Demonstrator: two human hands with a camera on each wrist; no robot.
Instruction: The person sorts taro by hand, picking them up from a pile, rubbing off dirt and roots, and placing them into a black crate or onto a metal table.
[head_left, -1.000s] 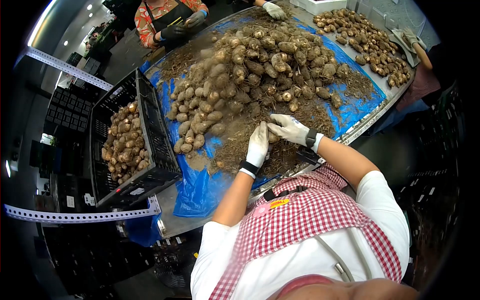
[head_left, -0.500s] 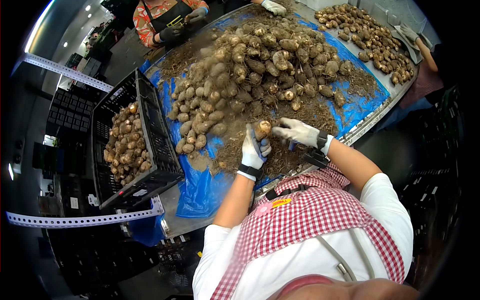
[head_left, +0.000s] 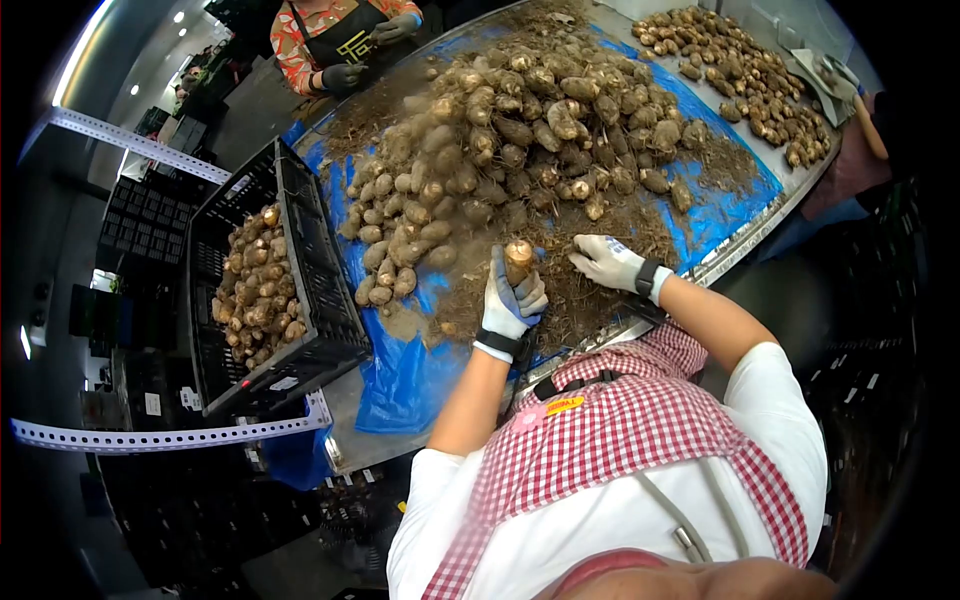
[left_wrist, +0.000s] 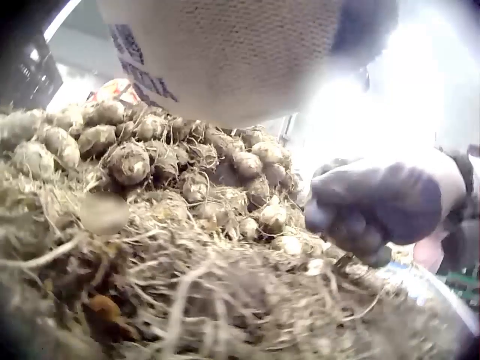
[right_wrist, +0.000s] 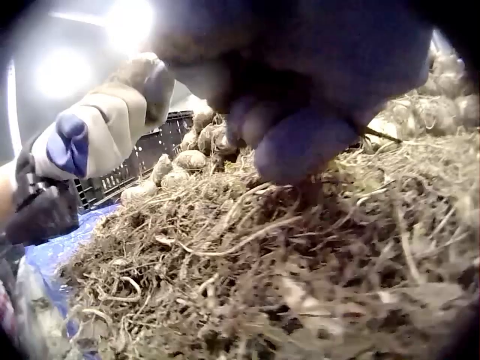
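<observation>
A brown tuber [head_left: 519,258] with a pale cut end stands upright in the gloved left hand [head_left: 508,302], whose fingers curl round it. To its right, the gloved right hand [head_left: 612,266] is low over loose roots [head_left: 590,300], not touching the tuber. In the left wrist view, the right hand [left_wrist: 382,201] has curled fingers, with thin dark strands at the fingertips. The right wrist view shows that hand [right_wrist: 300,82] from close by, pinching thin root strands; its palm is in shadow. The left hand [right_wrist: 105,124] appears at the left there.
A large heap of tubers [head_left: 540,120] lies beyond the hands on blue sheeting [head_left: 395,385]. At the left stands a black crate [head_left: 325,270] holding tubers. More tubers [head_left: 740,75] lie at the far right. Two other people stand at the table's far and right sides.
The hands have parted: the right moved right and down to the roots, its fingers curling. The left turned the tuber upright, pale end up. A far gloved hand left the heap's top edge.
</observation>
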